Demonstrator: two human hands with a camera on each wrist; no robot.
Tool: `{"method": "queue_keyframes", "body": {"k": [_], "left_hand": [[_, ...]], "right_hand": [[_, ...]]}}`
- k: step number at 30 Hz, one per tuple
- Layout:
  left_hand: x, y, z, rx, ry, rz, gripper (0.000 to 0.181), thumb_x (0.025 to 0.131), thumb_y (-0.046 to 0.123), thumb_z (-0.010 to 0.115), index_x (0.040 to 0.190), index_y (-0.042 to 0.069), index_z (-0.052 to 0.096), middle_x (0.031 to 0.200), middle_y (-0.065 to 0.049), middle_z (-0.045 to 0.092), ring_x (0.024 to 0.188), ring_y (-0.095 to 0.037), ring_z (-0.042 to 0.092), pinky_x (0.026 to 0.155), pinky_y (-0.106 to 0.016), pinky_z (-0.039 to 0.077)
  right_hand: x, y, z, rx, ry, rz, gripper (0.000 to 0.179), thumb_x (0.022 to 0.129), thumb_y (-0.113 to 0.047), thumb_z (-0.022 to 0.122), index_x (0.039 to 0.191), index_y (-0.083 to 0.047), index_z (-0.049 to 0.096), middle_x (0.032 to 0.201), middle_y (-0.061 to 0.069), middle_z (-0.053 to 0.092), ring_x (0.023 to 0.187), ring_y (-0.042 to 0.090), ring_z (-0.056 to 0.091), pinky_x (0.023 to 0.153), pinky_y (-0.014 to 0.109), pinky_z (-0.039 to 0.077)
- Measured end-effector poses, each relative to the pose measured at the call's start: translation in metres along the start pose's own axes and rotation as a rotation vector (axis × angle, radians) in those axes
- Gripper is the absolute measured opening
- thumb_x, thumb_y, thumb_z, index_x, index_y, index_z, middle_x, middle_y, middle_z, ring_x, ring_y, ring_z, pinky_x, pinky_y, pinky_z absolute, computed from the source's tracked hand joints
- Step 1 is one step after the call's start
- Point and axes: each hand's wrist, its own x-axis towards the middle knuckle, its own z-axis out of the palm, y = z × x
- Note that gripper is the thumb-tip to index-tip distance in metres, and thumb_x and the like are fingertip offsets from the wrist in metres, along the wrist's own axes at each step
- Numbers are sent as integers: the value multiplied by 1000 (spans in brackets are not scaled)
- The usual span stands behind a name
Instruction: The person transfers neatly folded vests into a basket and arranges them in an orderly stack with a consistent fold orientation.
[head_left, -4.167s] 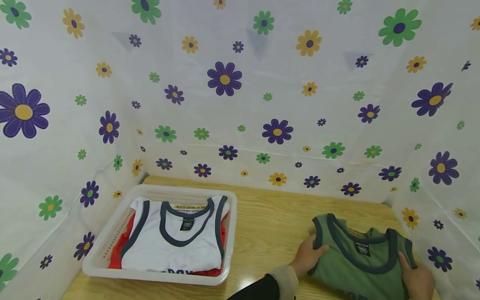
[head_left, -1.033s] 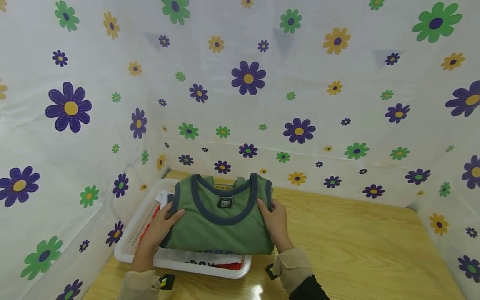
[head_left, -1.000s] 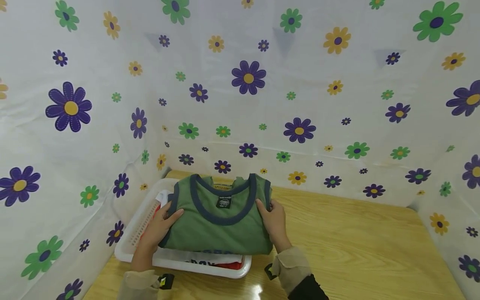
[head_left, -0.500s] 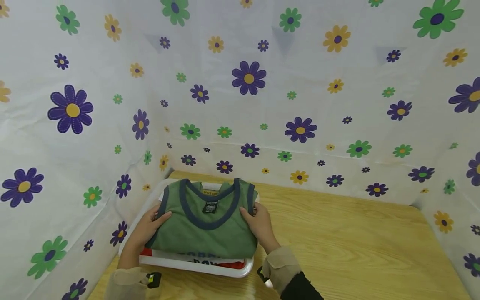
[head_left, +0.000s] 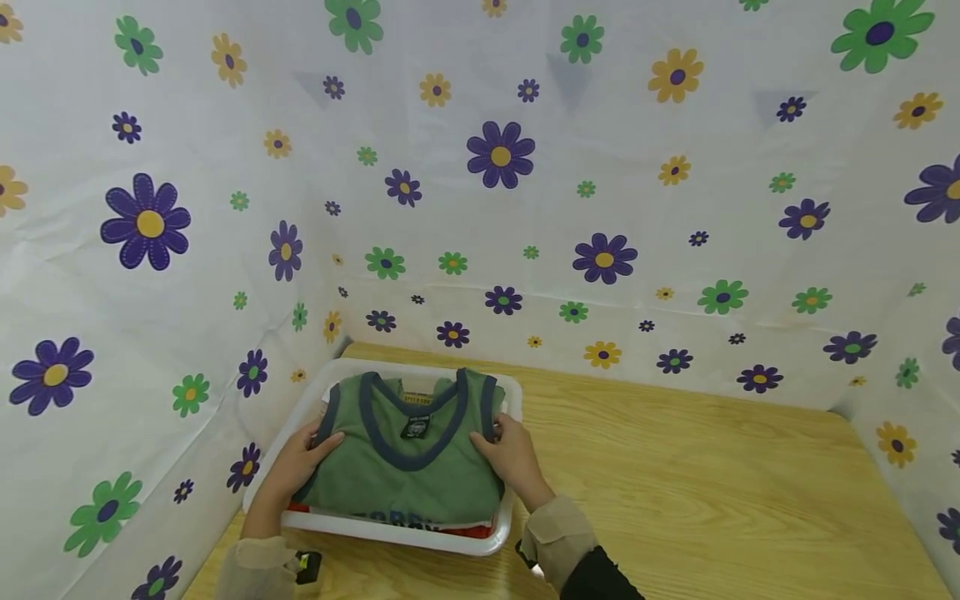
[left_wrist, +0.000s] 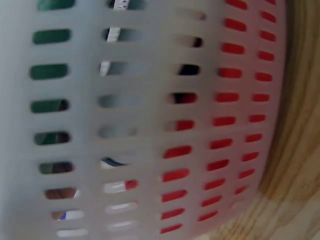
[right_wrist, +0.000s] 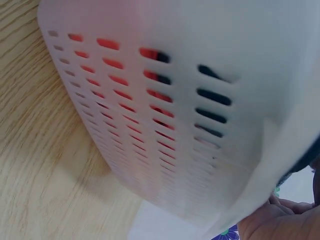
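Observation:
A folded green tank top (head_left: 401, 487) with dark blue trim lies in the white plastic basket (head_left: 390, 536), over red cloth (head_left: 482, 531) and a mostly hidden white top. My left hand (head_left: 294, 467) grips its left side, thumb on the front and fingers tucked at the armhole. At the opposite armhole my right hand (head_left: 513, 454) pinches the cloth the same way. Through the slots of the basket wall (left_wrist: 150, 115) in the left wrist view, green, white and red layers show. The right wrist view has part of my right hand (right_wrist: 280, 220) by the rim.
The basket stands on the left of a wooden table (head_left: 697, 483), whose surface extends to the right. A white flowered sheet (head_left: 555, 200) rises behind the table and along both sides.
Both hands have carried the green tank top from the table's right side leftward over the basket, then lowered it onto the white top, covering it. The head view has shifted slightly.

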Motion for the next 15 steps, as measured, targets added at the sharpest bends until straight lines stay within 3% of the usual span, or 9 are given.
{"method": "queue_keyframes", "body": {"k": [6,11,15], "left_hand": [[6,-11,4,33,16,14,53,98,35,48,137,0,42,129,-24,53,102,-18,55,86,-32,45],[8,-14,0,65,31,4,59,98,38,47,143,2,35,137,-28,46,117,-38,51,96,-47,42],[10,-13,-3,77,21,15,62,98,38,46,146,2,30,140,-29,42,122,-43,47,99,-53,40]], "right_hand": [[-1,3,4,-100,-9,-15,34,86,-21,67,103,8,59,82,16,66,70,18,59,58,27,47],[0,1,4,-141,-40,-32,33,85,-22,68,101,6,60,84,16,67,71,20,61,58,28,48],[1,-1,4,-170,-56,-42,31,85,-22,69,98,4,61,82,14,66,69,17,59,57,26,46]]}}
